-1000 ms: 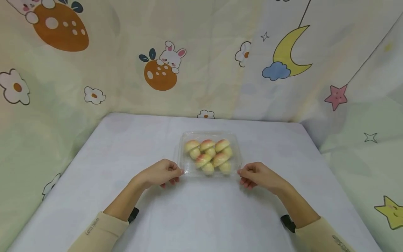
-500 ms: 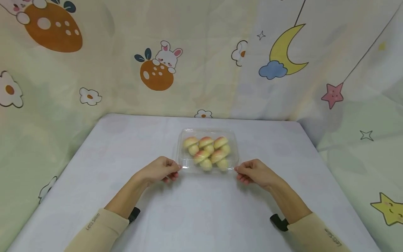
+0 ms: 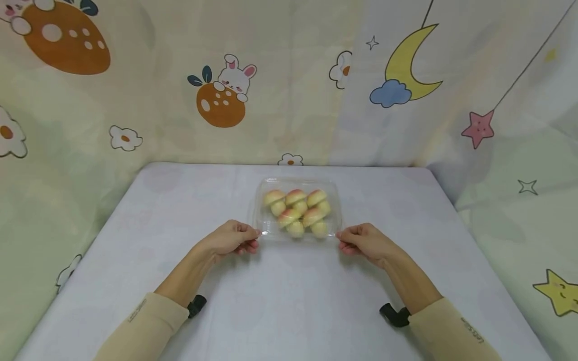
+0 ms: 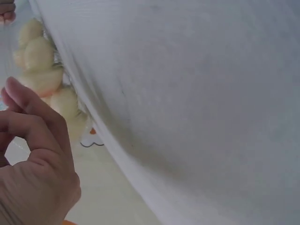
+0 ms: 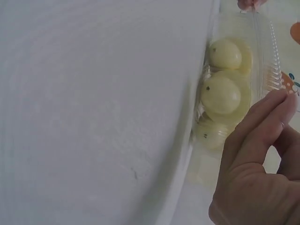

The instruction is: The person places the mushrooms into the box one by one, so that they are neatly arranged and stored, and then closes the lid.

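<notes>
A clear plastic clamshell box (image 3: 298, 182) lies toward the back of the white-covered table. Through its lid show several yellow, red-topped, mushroom-shaped pieces (image 3: 296, 198), set in two rows. My left hand (image 3: 231, 237) pinches the box's near left corner between thumb and index finger, the other fingers curled beneath. At the near right corner, my right hand (image 3: 367, 241) pinches the rim the same way. The right wrist view shows the rounded ends of the pieces (image 5: 220, 96) through the box's side, beside the right hand's fingers (image 5: 262, 126).
The white cloth (image 3: 298, 301) covers the tabletop. Printed fabric (image 3: 289, 100) with rabbits, flowers, a moon and stars hangs behind and at both sides. Black bands with small mounts (image 3: 395, 316) sit at the wrists by the beige sleeves (image 3: 451, 326).
The box has slid a little away from me toward the table's back edge, both hands moving along with it at its near corners. The head view has shifted slightly.
</notes>
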A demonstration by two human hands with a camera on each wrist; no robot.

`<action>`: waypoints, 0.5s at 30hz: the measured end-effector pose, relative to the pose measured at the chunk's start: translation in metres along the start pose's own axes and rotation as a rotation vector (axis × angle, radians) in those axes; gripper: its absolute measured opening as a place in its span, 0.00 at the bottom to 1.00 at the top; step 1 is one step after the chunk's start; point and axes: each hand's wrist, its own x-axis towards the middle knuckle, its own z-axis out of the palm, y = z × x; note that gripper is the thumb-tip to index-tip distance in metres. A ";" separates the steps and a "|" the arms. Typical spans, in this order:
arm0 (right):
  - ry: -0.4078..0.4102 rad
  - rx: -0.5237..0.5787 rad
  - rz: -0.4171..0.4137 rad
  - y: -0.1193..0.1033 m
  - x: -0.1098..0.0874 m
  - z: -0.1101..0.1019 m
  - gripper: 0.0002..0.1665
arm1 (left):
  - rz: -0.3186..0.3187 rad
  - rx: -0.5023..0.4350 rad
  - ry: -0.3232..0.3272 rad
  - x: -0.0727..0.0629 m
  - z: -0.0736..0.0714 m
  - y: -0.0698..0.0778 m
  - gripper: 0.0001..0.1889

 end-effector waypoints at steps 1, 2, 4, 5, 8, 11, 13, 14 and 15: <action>-0.008 -0.014 0.003 0.000 -0.001 -0.001 0.19 | 0.001 0.011 -0.004 0.000 0.000 0.000 0.17; -0.013 -0.022 0.010 0.000 -0.002 -0.001 0.20 | 0.001 0.021 -0.011 0.000 0.000 0.000 0.17; -0.021 -0.046 0.022 -0.001 -0.003 -0.002 0.21 | -0.001 0.044 -0.022 -0.002 0.000 0.000 0.18; -0.030 -0.056 0.028 -0.001 -0.004 -0.003 0.23 | -0.001 0.054 -0.024 -0.002 0.000 0.001 0.18; -0.045 -0.070 0.035 -0.002 -0.006 -0.004 0.28 | -0.001 0.061 -0.015 -0.006 0.000 0.001 0.21; -0.052 -0.076 0.031 -0.005 -0.008 -0.005 0.32 | 0.009 0.062 -0.011 -0.009 -0.002 0.001 0.25; -0.053 -0.079 0.025 -0.006 -0.009 -0.006 0.33 | 0.016 0.058 -0.015 -0.010 -0.003 0.001 0.26; -0.056 -0.081 0.019 -0.007 -0.010 -0.006 0.33 | 0.019 0.056 -0.018 -0.011 -0.004 0.001 0.27; -0.059 -0.083 0.011 -0.007 -0.010 -0.006 0.32 | 0.021 0.055 -0.019 -0.011 -0.004 0.001 0.27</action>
